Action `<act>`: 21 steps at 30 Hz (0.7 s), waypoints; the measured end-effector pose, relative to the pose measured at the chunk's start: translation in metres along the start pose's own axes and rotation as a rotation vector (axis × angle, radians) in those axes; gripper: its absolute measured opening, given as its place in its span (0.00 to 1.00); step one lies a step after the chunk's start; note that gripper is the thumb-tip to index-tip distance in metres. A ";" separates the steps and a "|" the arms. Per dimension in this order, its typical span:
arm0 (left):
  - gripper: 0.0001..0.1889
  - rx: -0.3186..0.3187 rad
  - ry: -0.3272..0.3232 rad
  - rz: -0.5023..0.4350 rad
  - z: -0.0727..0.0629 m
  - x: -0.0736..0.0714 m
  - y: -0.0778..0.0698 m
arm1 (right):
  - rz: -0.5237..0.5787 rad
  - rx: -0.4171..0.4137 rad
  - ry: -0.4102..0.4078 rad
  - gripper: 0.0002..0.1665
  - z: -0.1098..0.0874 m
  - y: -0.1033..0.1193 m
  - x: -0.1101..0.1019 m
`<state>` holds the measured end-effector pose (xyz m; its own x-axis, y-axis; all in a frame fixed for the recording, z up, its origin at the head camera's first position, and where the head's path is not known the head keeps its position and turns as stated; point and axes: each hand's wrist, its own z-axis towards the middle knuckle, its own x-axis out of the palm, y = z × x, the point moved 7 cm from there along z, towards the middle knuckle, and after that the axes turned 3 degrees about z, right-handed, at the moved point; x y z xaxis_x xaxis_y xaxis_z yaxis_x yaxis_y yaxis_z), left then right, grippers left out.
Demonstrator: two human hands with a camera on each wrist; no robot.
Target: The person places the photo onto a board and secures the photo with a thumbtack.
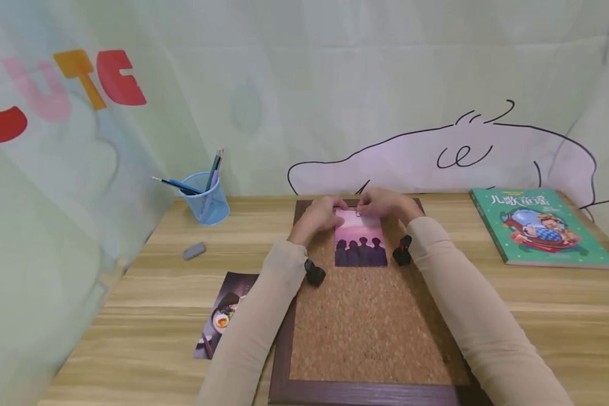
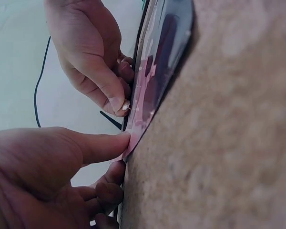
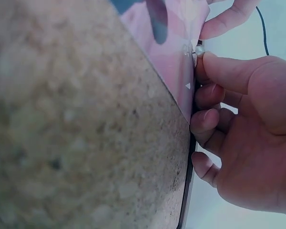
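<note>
A photo (image 1: pixel 360 245) of silhouetted people against a pink sky lies on the upper part of a dark-framed cork board (image 1: pixel 370 327). At its top left corner is my left hand (image 1: pixel 318 216); the left wrist view shows the thumb (image 2: pixel 107 147) on the photo's corner and the fingers bent at the board's edge. My right hand (image 1: pixel 385 204) pinches a small pale push pin (image 3: pixel 199 49) between thumb and index finger. The pin's point meets the photo near the middle of its top edge; how deep it sits I cannot tell.
Left of the board, a food photo (image 1: pixel 223 316) lies partly under my left sleeve. Beyond it are a grey eraser (image 1: pixel 194 251) and a blue mesh cup (image 1: pixel 214 206) of pens. A green book (image 1: pixel 543 228) lies at right. A printed curtain (image 1: pixel 335 101) backs the table.
</note>
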<state>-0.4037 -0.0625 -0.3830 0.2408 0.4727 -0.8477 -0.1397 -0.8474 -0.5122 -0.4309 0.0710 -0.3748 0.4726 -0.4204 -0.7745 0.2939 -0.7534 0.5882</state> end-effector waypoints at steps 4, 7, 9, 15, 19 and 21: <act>0.16 0.005 -0.004 -0.002 -0.001 -0.001 -0.001 | -0.023 -0.022 0.018 0.13 0.001 0.000 0.000; 0.17 -0.001 0.002 -0.004 -0.002 -0.001 -0.001 | -0.021 -0.046 0.044 0.12 0.002 -0.001 0.003; 0.17 -0.002 0.003 0.002 -0.002 0.000 -0.001 | -0.016 -0.053 0.046 0.11 0.002 -0.001 0.004; 0.17 0.005 -0.001 0.014 -0.002 0.000 0.000 | -0.040 -0.086 0.007 0.10 0.001 0.005 0.006; 0.16 0.002 0.005 -0.002 -0.002 0.000 0.000 | -0.039 -0.071 0.010 0.08 0.002 0.007 0.007; 0.16 0.008 0.010 -0.006 -0.002 -0.001 0.000 | -0.024 -0.050 0.005 0.05 0.002 0.006 0.007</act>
<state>-0.4020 -0.0632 -0.3823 0.2508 0.4756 -0.8432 -0.1456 -0.8426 -0.5185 -0.4275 0.0621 -0.3769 0.4689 -0.4002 -0.7874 0.3463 -0.7368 0.5807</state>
